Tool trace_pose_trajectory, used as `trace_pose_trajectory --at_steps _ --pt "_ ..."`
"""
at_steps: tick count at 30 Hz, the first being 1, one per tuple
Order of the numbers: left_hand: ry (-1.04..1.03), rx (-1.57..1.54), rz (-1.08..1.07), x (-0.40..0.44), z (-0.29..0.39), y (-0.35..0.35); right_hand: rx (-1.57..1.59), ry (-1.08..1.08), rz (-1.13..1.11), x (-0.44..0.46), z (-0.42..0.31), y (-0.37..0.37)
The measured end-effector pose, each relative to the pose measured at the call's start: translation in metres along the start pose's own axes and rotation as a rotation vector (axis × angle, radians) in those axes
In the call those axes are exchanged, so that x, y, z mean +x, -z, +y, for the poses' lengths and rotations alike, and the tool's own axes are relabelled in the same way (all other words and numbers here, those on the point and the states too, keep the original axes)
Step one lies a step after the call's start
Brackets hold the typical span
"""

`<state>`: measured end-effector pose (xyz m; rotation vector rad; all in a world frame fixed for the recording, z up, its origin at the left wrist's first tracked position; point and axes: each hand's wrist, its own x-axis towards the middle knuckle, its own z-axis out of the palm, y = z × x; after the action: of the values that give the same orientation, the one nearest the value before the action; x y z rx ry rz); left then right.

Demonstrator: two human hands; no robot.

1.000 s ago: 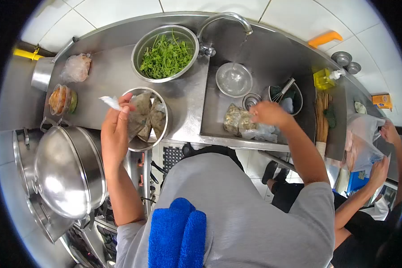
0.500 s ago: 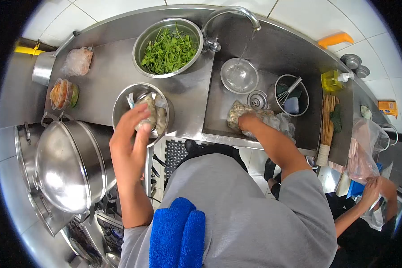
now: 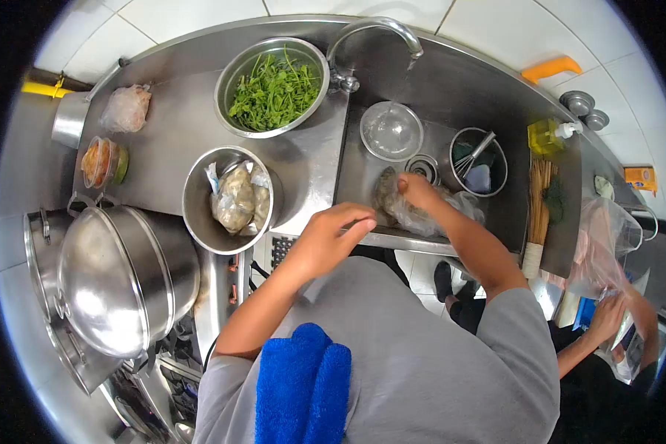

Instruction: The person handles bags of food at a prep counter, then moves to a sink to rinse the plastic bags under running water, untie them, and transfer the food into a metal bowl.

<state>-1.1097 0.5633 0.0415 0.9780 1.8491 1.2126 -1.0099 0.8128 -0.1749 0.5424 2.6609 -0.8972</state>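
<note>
Over the sink's front edge, my left hand (image 3: pixel 334 235) is empty, its thumb and fingers a little apart. My right hand (image 3: pixel 420 192) is closed on the clear plastic bag (image 3: pixel 387 191) of greyish-brown pieces in the sink. What the pieces are is hard to make out, and part of the bag is hidden by the hand. More crumpled clear plastic (image 3: pixel 462 209) lies beneath my right forearm. To the left of my left hand, a deep steel pot (image 3: pixel 194 214) holds similar filled bags (image 3: pixel 237 203).
A bowl of green herbs (image 3: pixel 280 89) stands beside the faucet (image 3: pixel 377 24). In the sink (image 3: pixel 355 177) are a clear bowl (image 3: pixel 392 132) and a pot with a whisk (image 3: pixel 468 164). Large lidded pots (image 3: pixel 111 274) stand left. Another person's hand (image 3: pixel 607 318) is at far right.
My left hand has let go of a bag in the steel pot and moved right to the sink's edge. My right hand has lifted slightly. The faucet's stream has thinned.
</note>
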Motion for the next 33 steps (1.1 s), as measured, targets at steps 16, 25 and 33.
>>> trace_pose_trajectory --at_steps 16,25,33 --pt "-0.086 0.301 0.162 0.102 -0.112 -0.074 1.234 -0.365 -0.123 0.012 -0.031 0.056" --pt "0.463 -0.425 0.236 0.115 -0.108 -0.062 1.099 -0.426 0.195 -0.034 -0.096 0.041" --pt "0.452 -0.913 0.305 0.11 -0.12 -0.052 1.585 -0.364 0.106 -0.021 -0.084 0.002"
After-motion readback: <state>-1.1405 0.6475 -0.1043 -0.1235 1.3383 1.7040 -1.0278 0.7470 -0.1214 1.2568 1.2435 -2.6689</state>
